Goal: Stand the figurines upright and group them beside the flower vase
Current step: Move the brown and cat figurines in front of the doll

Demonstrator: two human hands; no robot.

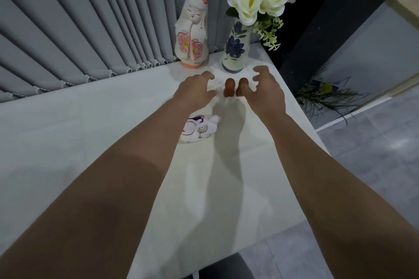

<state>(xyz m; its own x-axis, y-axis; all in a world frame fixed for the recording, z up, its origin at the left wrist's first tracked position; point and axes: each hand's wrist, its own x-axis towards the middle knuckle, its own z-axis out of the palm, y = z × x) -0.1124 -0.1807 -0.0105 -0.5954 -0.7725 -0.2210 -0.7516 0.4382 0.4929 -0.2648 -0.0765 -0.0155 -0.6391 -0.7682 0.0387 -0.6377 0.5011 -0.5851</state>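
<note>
The flower vase (235, 50), white with blue flowers and holding white roses, stands at the table's far right corner. A tall white doll figurine (192, 36) with pink blossoms stands upright just left of it. In front of the vase sits a small pale figurine (229, 88) with two brown rounded parts, its body washed out by glare. My left hand (195, 89) and my right hand (266, 88) flank it with fingers curled and apart; whether they touch it is unclear. A white figurine with purple and red markings (200, 130) lies on its side, partly under my left forearm.
The white table (79, 133) runs along grey vertical blinds (79, 29) at the back. Its right edge drops to a grey tiled floor (374, 176), where a plant (326, 95) sits by a dark pillar (317, 29).
</note>
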